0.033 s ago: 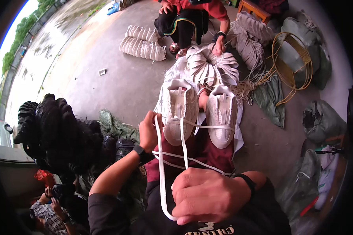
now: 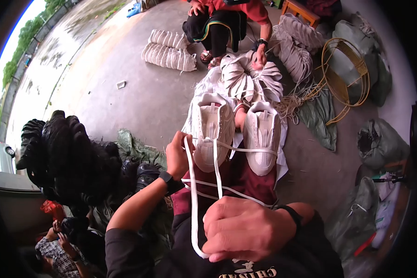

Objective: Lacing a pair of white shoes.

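Observation:
Two off-white sneakers rest side by side over my lap, toes toward me: the left sneaker (image 2: 206, 156) and the right sneaker (image 2: 262, 157). Beside the left sneaker's toe, my left hand (image 2: 176, 157) pinches a long white shoelace (image 2: 192, 204). From there the lace hangs down and loops into my right hand (image 2: 248, 229), which is closed on it close to my body. Another strand runs from the right hand up to the left sneaker. One strand crosses the right sneaker's toe, and more lie over my maroon-clad legs. My right fingertips are partly hidden.
Opposite, a person in red (image 2: 259, 16) has a hand on a fanned bundle of pale shoe parts (image 2: 245, 76). Similar bundles (image 2: 169, 51) lie on the floor. A black pile (image 2: 65, 157) stands left; a yellow hoop frame (image 2: 345, 67) and green sacks (image 2: 382, 143) are at right.
My left hand has shifted very slightly right, and the hanging lace with it. The lace loop at my right hand sits a little higher. The opposite person's hand has moved down slightly.

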`<move>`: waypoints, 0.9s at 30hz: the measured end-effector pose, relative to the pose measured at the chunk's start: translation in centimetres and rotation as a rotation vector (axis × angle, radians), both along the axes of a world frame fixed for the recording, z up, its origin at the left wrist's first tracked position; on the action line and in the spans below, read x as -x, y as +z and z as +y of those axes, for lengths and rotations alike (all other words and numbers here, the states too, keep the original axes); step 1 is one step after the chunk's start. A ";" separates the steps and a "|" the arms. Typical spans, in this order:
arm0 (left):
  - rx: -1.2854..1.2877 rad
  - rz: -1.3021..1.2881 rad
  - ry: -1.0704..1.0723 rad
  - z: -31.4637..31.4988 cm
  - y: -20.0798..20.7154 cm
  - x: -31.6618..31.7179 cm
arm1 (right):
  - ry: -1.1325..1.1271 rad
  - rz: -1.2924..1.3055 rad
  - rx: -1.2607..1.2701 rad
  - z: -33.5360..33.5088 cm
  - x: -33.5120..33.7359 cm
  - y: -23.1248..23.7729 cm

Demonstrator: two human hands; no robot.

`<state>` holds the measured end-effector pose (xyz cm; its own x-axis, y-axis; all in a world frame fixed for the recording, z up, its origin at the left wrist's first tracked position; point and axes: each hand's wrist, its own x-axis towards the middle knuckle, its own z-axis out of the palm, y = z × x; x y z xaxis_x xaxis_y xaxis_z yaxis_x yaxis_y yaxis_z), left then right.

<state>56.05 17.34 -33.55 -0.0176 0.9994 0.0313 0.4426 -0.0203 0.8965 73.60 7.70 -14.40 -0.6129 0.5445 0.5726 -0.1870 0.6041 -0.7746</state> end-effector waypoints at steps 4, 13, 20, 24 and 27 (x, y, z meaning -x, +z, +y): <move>-0.033 -0.052 0.018 -0.1 -2.1 -0.5 | -0.035 0.000 0.056 0.4 -0.1 -0.6; 0.014 -0.012 0.136 -0.5 -1.8 -2.0 | -0.038 -0.022 0.089 0.4 -0.6 -1.5; -0.069 0.073 0.122 -0.6 -2.3 -2.4 | -0.053 -0.013 0.108 0.3 -0.7 -1.6; -0.093 0.120 0.116 -0.5 -2.3 -2.4 | -0.055 -0.021 0.111 0.5 -0.9 -1.7; -0.187 0.179 0.071 -0.5 -2.1 -2.7 | -0.043 -0.014 0.117 0.6 -0.9 -1.8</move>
<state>58.74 16.89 -35.66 -0.0651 0.9723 0.2246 0.5998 -0.1418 0.7875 74.54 8.30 -16.22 -0.5953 0.6327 0.4952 -0.1515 0.5169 -0.8425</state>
